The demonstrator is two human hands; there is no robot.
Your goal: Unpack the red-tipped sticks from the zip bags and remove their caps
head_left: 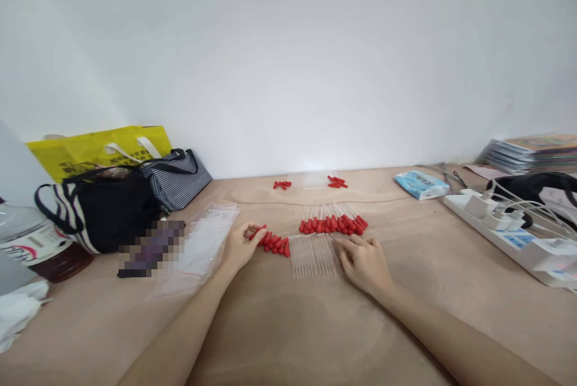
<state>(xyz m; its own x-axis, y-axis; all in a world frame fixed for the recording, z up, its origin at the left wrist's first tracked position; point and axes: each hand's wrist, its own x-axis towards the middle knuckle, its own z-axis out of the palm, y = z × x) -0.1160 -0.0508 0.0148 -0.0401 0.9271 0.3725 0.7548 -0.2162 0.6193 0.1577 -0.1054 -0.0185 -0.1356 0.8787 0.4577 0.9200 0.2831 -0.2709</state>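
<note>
My left hand [241, 245] pinches one red rubber cap [258, 232] at the left end of a loose row of red caps [274, 243]. My right hand [363, 261] lies on the table with its fingers curled, its fingertips touching a row of clear thin tubes [312, 254]. Just behind lies a fan of clear tubes fitted with red caps [332, 223]. Farther back, near the wall, lie two small clusters of red caps [282, 184] [337, 181] beside more clear tubes.
Clear plastic bags [205, 240] lie left of my left hand. Striped bags [101, 205] and a yellow bag [97, 148] stand at the left, with a bottle [38, 248]. A white power strip [509, 232], a blue packet [421, 184] and stacked books [532, 154] fill the right.
</note>
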